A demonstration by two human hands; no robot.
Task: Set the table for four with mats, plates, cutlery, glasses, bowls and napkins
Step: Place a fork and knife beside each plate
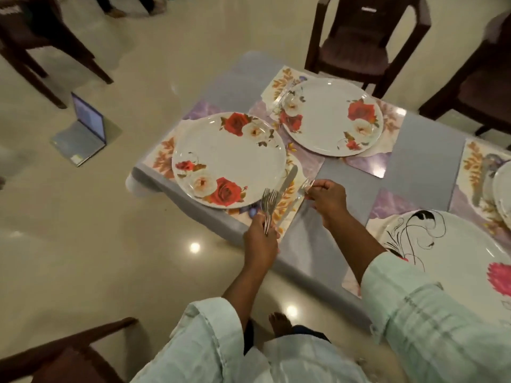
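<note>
Step in hand: cutlery was being laid beside the near-left rose plate (229, 160), on its floral mat (163, 157) at the desk's (423, 150) near-left corner.
Left hand: the left hand (261, 240) gripped a bunch of forks (268, 201), tines up and pointing far, handles running down into the fist.
Right hand: the right hand (327, 199) pinched one fork (305, 186) by its handle, tines pointing left toward the plate.
Knife: a knife (287, 179) lay just right of the plate's rim, long axis running near to far, tip leaning far-right.
Deciding relation: the free strip of mat lay between the two hands, just left of the right hand, so the right hand was nearer; the fork's axis would likely need turning parallel to the knife.
Other settings: a second rose plate (331, 117) lay farther right, and a black-scroll plate (453, 261) near right.
</note>
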